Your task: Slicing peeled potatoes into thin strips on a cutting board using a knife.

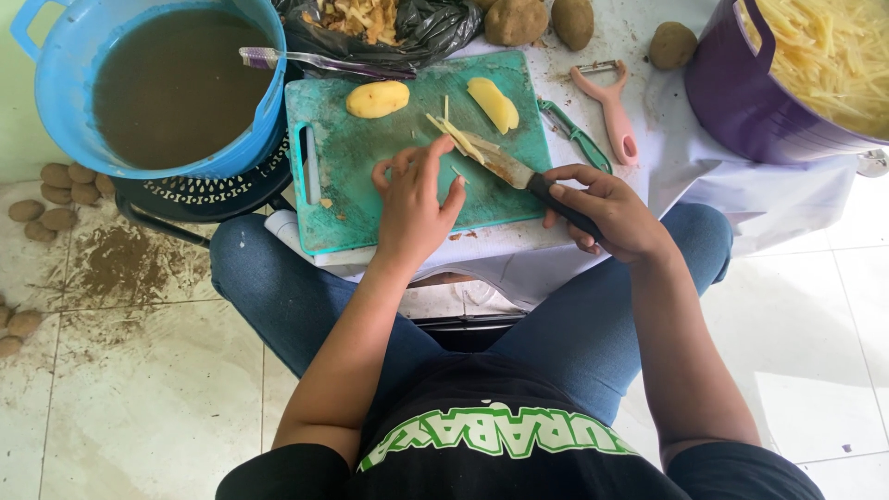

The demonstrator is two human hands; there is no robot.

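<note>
Bare cutting board [361, 199] left — peeler [611, 111] right

Hands [505, 199] apart (right fist closed).

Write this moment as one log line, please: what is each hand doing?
left hand: fingertips on potato strips | right hand: grips knife | blade at strips | green cutting board | peeled potato halves apart
</note>
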